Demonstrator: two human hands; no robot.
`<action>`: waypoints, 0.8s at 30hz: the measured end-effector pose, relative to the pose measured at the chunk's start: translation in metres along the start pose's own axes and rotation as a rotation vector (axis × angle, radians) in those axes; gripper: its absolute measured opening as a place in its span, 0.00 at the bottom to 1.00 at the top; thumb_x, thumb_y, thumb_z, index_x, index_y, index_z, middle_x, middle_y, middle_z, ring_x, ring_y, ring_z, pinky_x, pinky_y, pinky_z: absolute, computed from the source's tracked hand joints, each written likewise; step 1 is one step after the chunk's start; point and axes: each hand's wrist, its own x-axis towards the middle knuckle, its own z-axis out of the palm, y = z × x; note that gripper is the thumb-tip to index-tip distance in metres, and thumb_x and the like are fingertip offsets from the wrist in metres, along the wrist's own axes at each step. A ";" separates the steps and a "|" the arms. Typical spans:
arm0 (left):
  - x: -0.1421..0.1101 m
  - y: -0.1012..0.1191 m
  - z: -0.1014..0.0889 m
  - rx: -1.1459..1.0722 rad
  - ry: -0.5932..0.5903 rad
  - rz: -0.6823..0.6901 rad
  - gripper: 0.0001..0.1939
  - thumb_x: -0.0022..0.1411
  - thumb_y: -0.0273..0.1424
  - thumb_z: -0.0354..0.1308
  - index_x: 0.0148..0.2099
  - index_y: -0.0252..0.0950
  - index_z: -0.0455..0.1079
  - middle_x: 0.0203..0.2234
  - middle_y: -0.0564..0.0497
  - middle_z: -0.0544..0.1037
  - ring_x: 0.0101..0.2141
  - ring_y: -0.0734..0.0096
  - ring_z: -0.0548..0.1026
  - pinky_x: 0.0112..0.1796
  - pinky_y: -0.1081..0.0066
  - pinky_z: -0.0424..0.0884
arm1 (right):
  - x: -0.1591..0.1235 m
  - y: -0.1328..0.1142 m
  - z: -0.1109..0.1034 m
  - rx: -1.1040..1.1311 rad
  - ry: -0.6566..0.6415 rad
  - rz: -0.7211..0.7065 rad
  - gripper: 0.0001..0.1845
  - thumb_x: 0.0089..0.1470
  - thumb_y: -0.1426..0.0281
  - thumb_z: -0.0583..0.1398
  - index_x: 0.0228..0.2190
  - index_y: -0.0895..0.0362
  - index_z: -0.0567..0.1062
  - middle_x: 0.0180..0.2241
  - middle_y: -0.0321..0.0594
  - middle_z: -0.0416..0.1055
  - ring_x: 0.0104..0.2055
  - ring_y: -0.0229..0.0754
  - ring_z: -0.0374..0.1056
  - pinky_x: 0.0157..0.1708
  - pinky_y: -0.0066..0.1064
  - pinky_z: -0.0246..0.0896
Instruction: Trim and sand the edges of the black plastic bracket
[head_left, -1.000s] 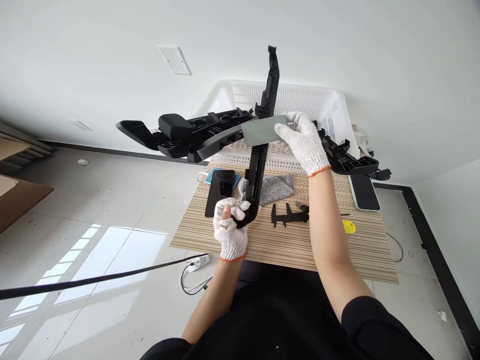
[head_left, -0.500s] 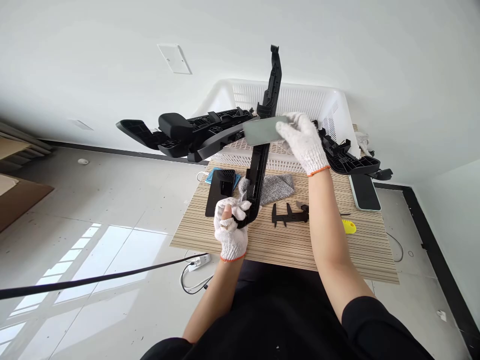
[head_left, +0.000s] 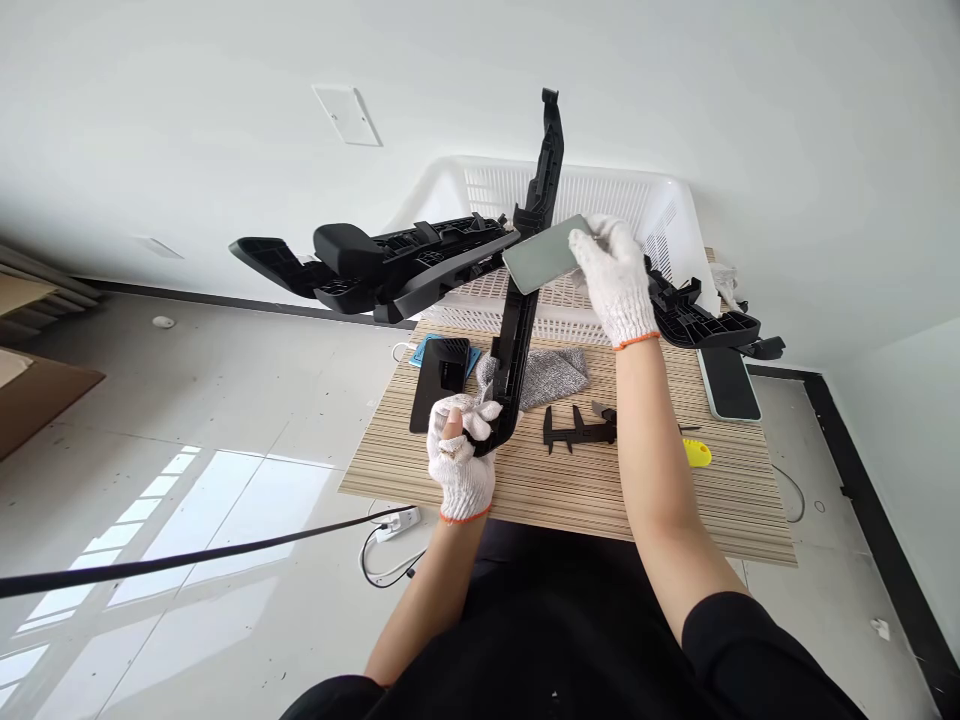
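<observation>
My left hand [head_left: 459,455], in a white knit glove, grips the lower end of a long black plastic part [head_left: 525,290] that stands nearly upright above the striped wooden table [head_left: 570,490]. My right hand [head_left: 613,275], also gloved, holds a flat grey rectangular block [head_left: 541,254] against the upper middle of that part, tilted with its left end lower.
A white slatted basket [head_left: 660,210] at the table's far edge carries several long black plastic parts [head_left: 390,265] across its rim. On the table lie a black caliper [head_left: 581,428], a grey glove [head_left: 551,372], a small black part [head_left: 439,380], a yellow piece [head_left: 698,453] and a phone [head_left: 727,383]. A black cable [head_left: 187,557] crosses the floor.
My right hand has shifted the grey block slightly right and tilted it; before it lay nearly level across the part. My left hand and the black part have barely moved.
</observation>
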 end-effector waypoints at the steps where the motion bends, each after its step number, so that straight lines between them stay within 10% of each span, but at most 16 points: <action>1: 0.000 0.000 0.000 -0.001 0.009 -0.002 0.17 0.59 0.41 0.72 0.39 0.37 0.71 0.19 0.58 0.65 0.33 0.65 0.80 0.34 0.62 0.84 | 0.000 0.001 0.000 0.007 -0.016 -0.007 0.25 0.64 0.51 0.58 0.56 0.52 0.71 0.58 0.47 0.73 0.52 0.52 0.78 0.41 0.41 0.82; 7: -0.001 0.003 0.004 0.001 0.019 -0.001 0.18 0.57 0.41 0.73 0.38 0.36 0.70 0.19 0.59 0.65 0.32 0.65 0.79 0.38 0.52 0.86 | 0.002 0.006 0.002 0.030 -0.020 -0.121 0.27 0.64 0.57 0.56 0.61 0.50 0.70 0.68 0.42 0.66 0.68 0.54 0.66 0.52 0.40 0.80; 24: -0.001 0.004 0.006 0.059 -0.002 0.019 0.17 0.60 0.41 0.70 0.36 0.37 0.66 0.20 0.59 0.60 0.32 0.69 0.75 0.39 0.57 0.85 | 0.000 -0.005 0.010 -0.173 -0.104 -0.202 0.40 0.59 0.60 0.68 0.68 0.49 0.65 0.66 0.40 0.68 0.74 0.52 0.56 0.74 0.49 0.55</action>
